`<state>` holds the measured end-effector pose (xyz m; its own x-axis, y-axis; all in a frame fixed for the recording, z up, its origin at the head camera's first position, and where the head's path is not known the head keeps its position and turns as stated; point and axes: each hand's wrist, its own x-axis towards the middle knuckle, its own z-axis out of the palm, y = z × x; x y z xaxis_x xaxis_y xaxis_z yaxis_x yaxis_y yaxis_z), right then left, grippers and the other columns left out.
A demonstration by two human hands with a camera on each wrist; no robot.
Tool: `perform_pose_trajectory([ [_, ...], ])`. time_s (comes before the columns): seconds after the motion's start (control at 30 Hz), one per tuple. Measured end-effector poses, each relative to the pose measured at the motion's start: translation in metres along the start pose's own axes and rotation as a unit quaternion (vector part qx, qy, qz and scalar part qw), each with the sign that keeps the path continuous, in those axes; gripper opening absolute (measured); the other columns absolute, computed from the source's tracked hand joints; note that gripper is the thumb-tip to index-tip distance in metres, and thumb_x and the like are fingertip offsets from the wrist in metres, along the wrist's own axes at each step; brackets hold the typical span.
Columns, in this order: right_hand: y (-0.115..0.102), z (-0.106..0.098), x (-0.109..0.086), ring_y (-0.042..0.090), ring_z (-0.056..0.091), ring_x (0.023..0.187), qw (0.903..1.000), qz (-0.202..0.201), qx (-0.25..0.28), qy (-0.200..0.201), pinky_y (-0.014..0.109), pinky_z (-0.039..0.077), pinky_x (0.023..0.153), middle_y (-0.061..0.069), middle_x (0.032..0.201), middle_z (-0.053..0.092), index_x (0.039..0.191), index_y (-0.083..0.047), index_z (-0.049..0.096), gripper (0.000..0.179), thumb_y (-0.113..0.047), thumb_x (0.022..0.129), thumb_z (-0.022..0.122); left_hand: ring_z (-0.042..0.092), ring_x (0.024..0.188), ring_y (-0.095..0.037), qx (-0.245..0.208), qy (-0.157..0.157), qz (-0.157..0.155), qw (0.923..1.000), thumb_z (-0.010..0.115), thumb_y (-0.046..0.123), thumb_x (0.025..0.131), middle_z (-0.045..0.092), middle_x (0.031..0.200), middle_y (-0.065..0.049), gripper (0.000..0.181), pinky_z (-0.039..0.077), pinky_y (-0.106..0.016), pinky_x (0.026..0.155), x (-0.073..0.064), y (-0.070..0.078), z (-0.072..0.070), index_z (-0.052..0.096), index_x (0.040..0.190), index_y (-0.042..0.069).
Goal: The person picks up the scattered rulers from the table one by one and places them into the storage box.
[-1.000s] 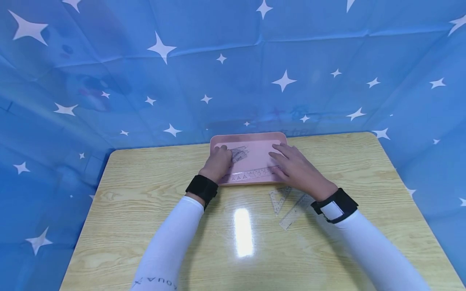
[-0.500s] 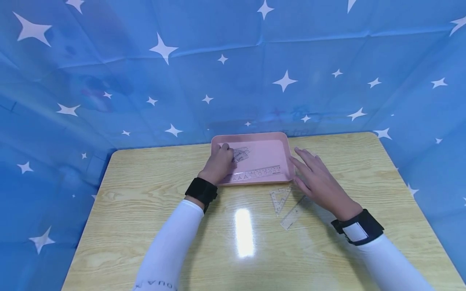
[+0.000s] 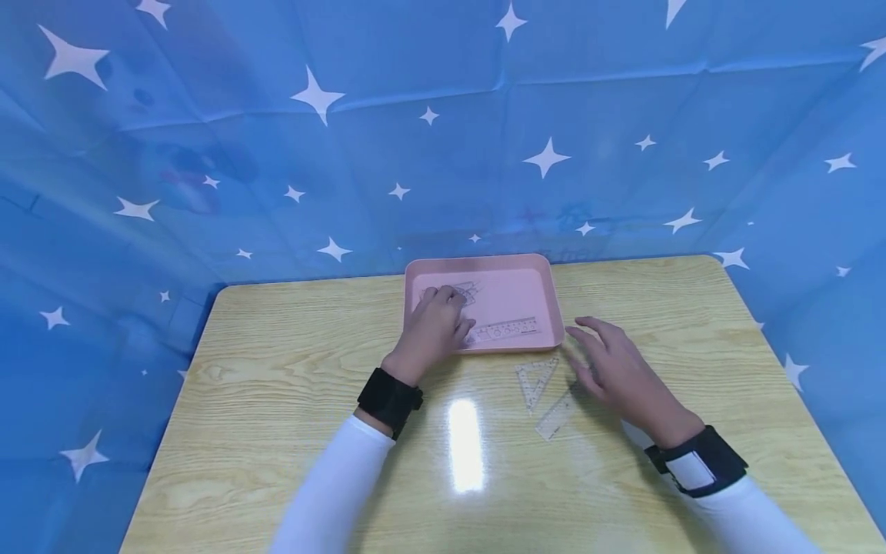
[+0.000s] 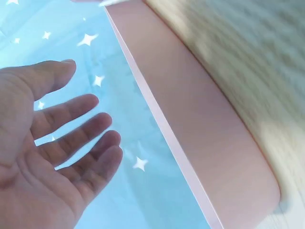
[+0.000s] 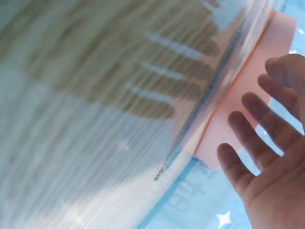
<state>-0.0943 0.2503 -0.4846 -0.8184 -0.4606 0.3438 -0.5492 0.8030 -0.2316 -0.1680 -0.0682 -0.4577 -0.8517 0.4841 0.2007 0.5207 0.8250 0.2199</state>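
Observation:
My left hand (image 3: 432, 327) is above the left part of a shallow pink tray (image 3: 515, 296). Its fingers are spread and relaxed, with nothing held in the left wrist view. Partly behind that hand, a clear plastic drawing piece (image 3: 471, 289) with dark markings lies in the tray. A clear stencil ruler (image 3: 508, 329) lies along the tray's near side, its left end hidden. My right hand (image 3: 626, 377) hovers just outside the tray's near right corner, fingers loosely bent and holding nothing. Near it on the table are a clear set square (image 3: 524, 387) and a clear short ruler (image 3: 556, 415), partly covered by the hand.
The wood-grain table (image 3: 298, 369) extends to both sides and toward me. Behind it hangs a blue cloth (image 3: 374, 154) with white stars, close to the tray's far rim. A bright light reflection lies on the table in front of the tray.
My left hand has shifted rightward over the tray and its curled fingers have loosened. My right hand has moved from above the tray out to the right and toward me.

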Motion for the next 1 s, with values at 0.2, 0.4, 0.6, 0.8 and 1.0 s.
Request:
perform_pose_trajectory([
  [0.2, -0.007, 0.007, -0.005, 0.034, 0.061, 0.120, 0.9988, -0.040, 0.004, -0.029, 0.052, 0.052, 0.100, 0.016, 0.127, 0.065, 0.130, -0.004, 0.066, 0.044, -0.015, 0.089, 0.078, 0.060, 0.119, -0.034, 0.027, 0.021, 0.041, 0.9986, 0.070, 0.026, 0.099, 0.067, 0.124, -0.017, 0.031, 0.047, -0.042, 0.108, -0.013, 0.019, -0.004, 0.070, 0.118, 0.001],
  [0.4, -0.012, 0.014, -0.005, 0.029, 0.066, 0.115, 0.9951, -0.074, 0.003, -0.065, 0.050, 0.056, 0.095, 0.010, 0.123, 0.069, 0.124, -0.009, 0.071, 0.038, -0.016, 0.088, 0.081, 0.061, 0.116, -0.032, 0.027, 0.028, 0.079, 0.9961, 0.072, 0.026, 0.098, 0.067, 0.123, -0.016, 0.030, 0.049, -0.039, 0.104, -0.023, 0.035, -0.004, 0.070, 0.116, 0.002],
  [0.6, -0.016, 0.021, -0.002, 0.031, 0.065, 0.120, 0.9914, -0.098, -0.011, -0.086, 0.051, 0.054, 0.100, 0.011, 0.129, 0.069, 0.125, -0.011, 0.072, 0.041, -0.017, 0.086, 0.083, 0.062, 0.108, -0.026, 0.017, 0.034, 0.120, 0.9920, 0.072, 0.026, 0.097, 0.068, 0.121, -0.010, 0.028, 0.052, -0.035, 0.097, -0.034, 0.047, -0.005, 0.072, 0.115, 0.005],
  [0.8, -0.021, 0.025, -0.002, 0.032, 0.063, 0.124, 0.9882, -0.101, -0.027, -0.112, 0.052, 0.051, 0.105, 0.011, 0.131, 0.068, 0.125, -0.013, 0.073, 0.036, -0.020, 0.090, 0.079, 0.062, 0.108, -0.021, -0.012, -0.020, 0.136, 0.9905, 0.071, 0.031, 0.098, 0.069, 0.120, -0.006, 0.033, 0.052, -0.031, 0.097, -0.045, 0.056, -0.006, 0.071, 0.119, 0.006],
  [1.0, -0.029, 0.026, -0.002, 0.031, 0.061, 0.123, 0.9866, -0.098, -0.020, -0.129, 0.054, 0.049, 0.105, 0.010, 0.129, 0.066, 0.127, -0.013, 0.072, 0.034, -0.021, 0.094, 0.075, 0.061, 0.107, -0.019, -0.067, -0.105, 0.111, 0.9860, 0.071, 0.032, 0.097, 0.068, 0.117, -0.003, 0.033, 0.052, -0.030, 0.096, -0.053, 0.060, 0.000, 0.071, 0.117, 0.007],
])
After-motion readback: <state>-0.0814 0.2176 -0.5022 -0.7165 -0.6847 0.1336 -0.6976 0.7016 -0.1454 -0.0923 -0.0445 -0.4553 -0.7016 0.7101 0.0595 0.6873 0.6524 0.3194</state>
